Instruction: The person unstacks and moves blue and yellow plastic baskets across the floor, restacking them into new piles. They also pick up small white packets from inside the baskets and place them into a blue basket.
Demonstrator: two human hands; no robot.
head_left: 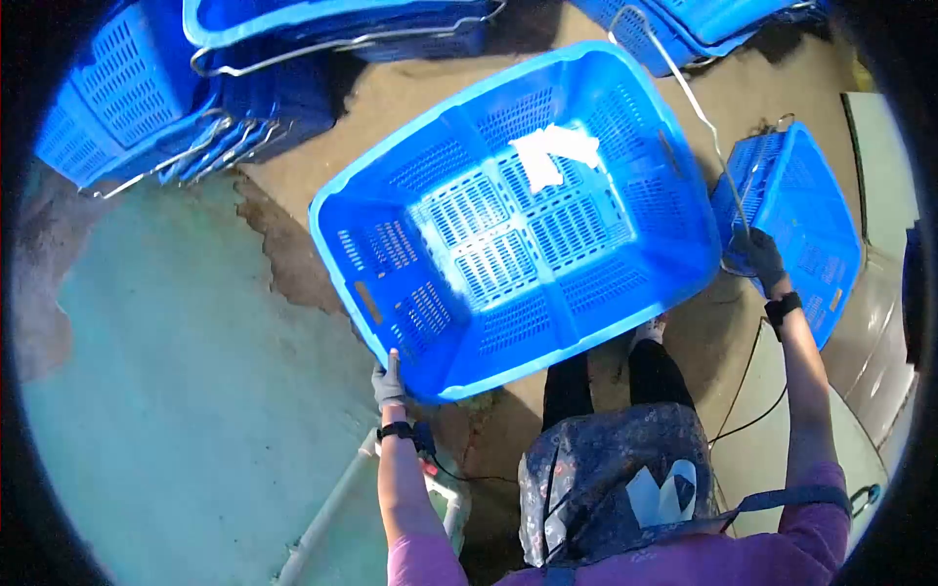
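Note:
A large blue plastic basket (576, 283) with slotted walls is held tilted in front of me, its open top facing up toward me. White scraps (542, 171), like paper or plastic, lie inside. My left hand (388, 383), in a grey glove, grips the near left corner of the rim, with a finger over the edge. At the right side, my right hand (762, 262), in a dark grey glove, is closed around the basket's metal wire handle (696, 103), which stretches up past the far corner. The fingers of that hand are partly hidden.
Nested blue baskets (127, 88) with wire handles stand at the upper left. Further blue baskets (674, 34) are at the top right, and another blue basket (806, 244) sits right of me. A white pipe (327, 508) runs along the greenish floor (195, 361) at lower left.

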